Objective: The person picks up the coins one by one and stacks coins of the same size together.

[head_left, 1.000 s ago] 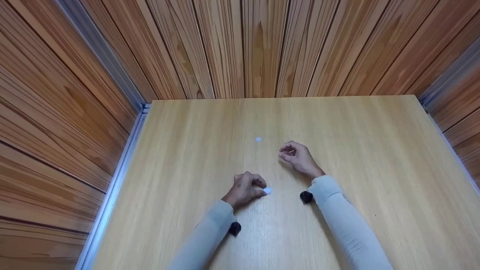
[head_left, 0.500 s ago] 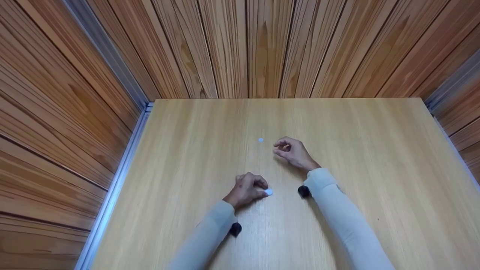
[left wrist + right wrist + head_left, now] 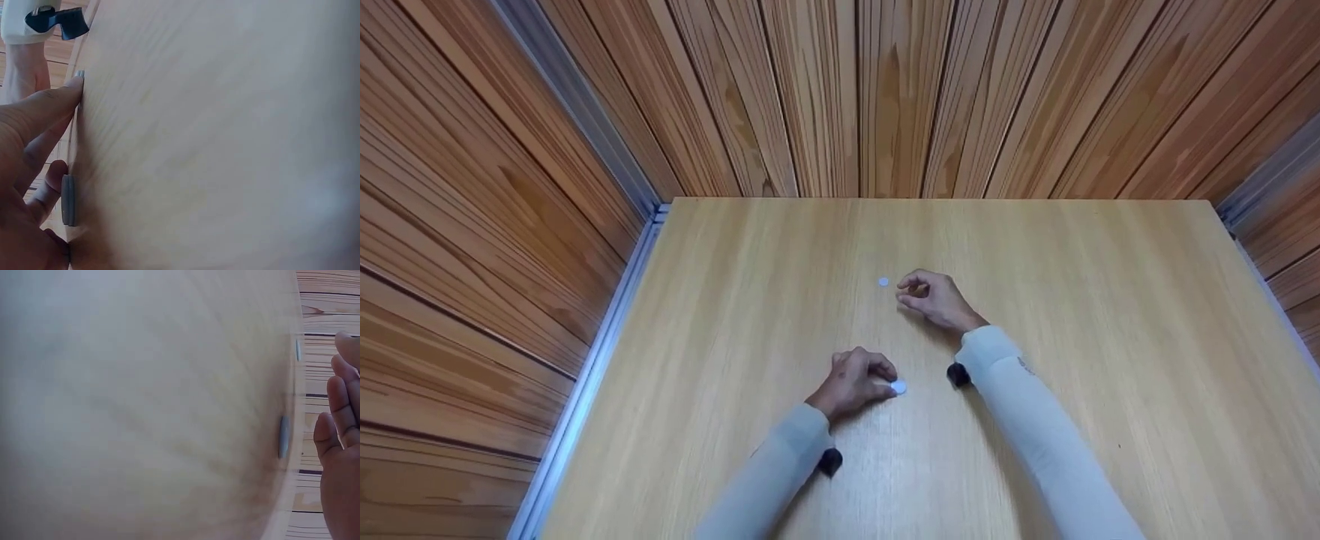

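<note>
In the head view my left hand (image 3: 851, 381) pinches a small white disc (image 3: 899, 387) at its left edge, thumb and index fingertip close over the tabletop. In the left wrist view a fingertip overlaps a thin disc edge (image 3: 81, 73). Another disc (image 3: 68, 200) shows there edge-on, lower down beside the fingers. Further back on the table lies a second small white disc (image 3: 883, 282). Just right of it is my right hand (image 3: 934, 301), fingers loosely bent, thumb apart, holding nothing. The right wrist view has a disc (image 3: 283, 437) edge-on, left of the fingers (image 3: 339, 396).
The light wooden table (image 3: 1080, 300) reaches back to a plank wall (image 3: 877, 97). A metal rail (image 3: 607, 315) runs along its left side. Black wrist cameras (image 3: 830, 462) hang beneath both light sleeves (image 3: 1035, 405).
My right hand has moved left and slightly back, closer to the far white disc. My left hand keeps its place at the near disc, while the head view has shifted slightly.
</note>
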Demonstrator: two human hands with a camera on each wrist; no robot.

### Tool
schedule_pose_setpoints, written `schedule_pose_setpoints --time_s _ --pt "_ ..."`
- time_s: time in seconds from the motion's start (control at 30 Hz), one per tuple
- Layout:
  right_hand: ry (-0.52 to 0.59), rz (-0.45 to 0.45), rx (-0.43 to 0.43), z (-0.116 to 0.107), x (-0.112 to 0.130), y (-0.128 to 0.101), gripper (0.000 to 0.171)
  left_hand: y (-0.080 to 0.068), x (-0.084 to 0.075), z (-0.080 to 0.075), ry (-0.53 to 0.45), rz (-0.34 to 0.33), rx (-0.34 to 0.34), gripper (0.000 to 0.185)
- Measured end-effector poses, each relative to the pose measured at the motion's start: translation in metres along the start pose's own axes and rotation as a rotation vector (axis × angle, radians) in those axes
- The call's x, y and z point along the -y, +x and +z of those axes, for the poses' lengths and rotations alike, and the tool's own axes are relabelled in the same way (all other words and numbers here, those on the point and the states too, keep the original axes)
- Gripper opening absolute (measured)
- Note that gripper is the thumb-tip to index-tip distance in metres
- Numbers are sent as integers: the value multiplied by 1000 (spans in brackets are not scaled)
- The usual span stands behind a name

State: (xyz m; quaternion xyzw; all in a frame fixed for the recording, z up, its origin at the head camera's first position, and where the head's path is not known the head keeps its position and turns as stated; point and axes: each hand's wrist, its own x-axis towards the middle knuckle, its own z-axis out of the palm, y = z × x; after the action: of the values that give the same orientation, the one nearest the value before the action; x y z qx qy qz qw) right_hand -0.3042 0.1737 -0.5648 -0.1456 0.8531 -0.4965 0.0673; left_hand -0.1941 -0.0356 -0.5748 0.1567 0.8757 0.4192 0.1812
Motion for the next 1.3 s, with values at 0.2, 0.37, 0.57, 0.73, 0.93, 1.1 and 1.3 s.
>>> schedule_pose_setpoints --time_s 0.2,0.37,0.57,0.73,0.93,1.1,1.3 --pt "-17 29 19 2 3 11 18 0 -1 -1 3 2 -7 17" --pt "-25 54 70 3 2 15 19 -2 0 0 17 12 -1 17" --pt "-23 11 102 6 1 21 22 -2 2 -1 -5 47 4 16" --pt "-35 13 95 7 0 27 22 -2 2 -1 -1 58 11 16" --pt "-79 35 86 9 0 35 22 -2 1 0 6 74 5 16" --pt "-65 55 90 10 2 39 23 -1 1 -1 11 76 0 16" --pt "-111 47 108 13 2 42 21 -1 3 -2 8 43 2 16"
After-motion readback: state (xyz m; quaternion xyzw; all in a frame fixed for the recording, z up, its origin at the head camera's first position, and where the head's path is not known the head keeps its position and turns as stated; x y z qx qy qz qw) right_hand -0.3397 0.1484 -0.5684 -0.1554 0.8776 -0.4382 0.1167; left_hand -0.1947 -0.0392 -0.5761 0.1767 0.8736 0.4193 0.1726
